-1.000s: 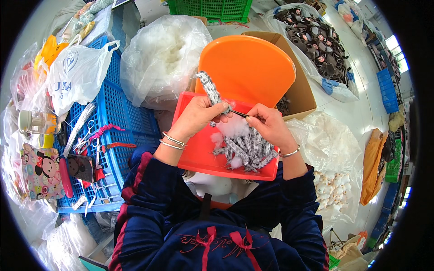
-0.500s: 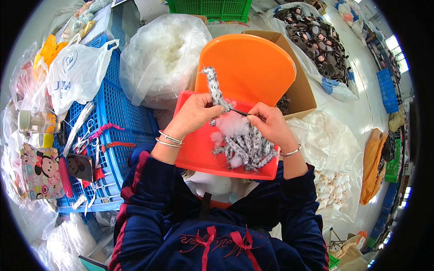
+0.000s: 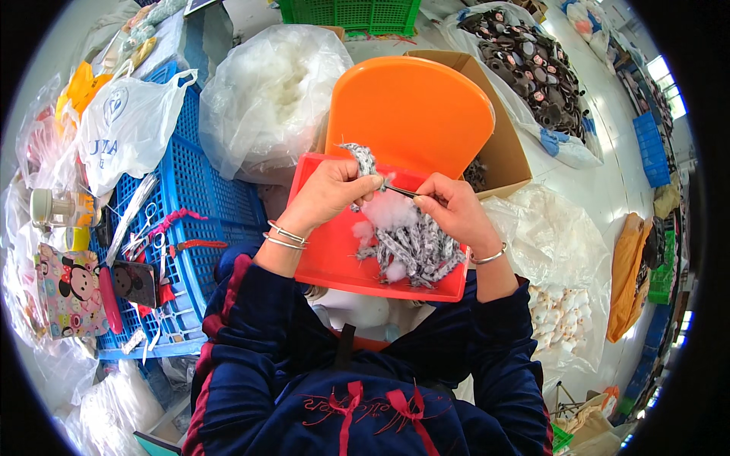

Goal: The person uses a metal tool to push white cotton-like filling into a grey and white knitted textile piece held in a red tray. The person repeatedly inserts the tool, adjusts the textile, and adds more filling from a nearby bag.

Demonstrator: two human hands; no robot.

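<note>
My left hand (image 3: pixel 328 194) grips a grey patterned fabric tube (image 3: pixel 363 159) that curves up from my fingers. My right hand (image 3: pixel 450 207) holds thin metal tweezers (image 3: pixel 398 189) whose tip points left into the tube's end. Between the hands lies a tuft of white stuffing (image 3: pixel 389 211). Both hands work over a red tray (image 3: pixel 325 251) on my lap, which carries a pile of similar grey patterned fabric pieces (image 3: pixel 417 249) and bits of fluff.
An orange plastic lid (image 3: pixel 411 106) leans behind the tray against a cardboard box (image 3: pixel 508 156). A clear bag of white stuffing (image 3: pixel 266 99) stands to the left. A blue crate (image 3: pixel 186 197) at left carries scissors, a phone and bags. A bag of dark toy parts (image 3: pixel 532 68) lies far right.
My left hand turned the fabric tube, so its free end now curls lower. My right hand with the tweezers has moved slightly left toward the tube's end.
</note>
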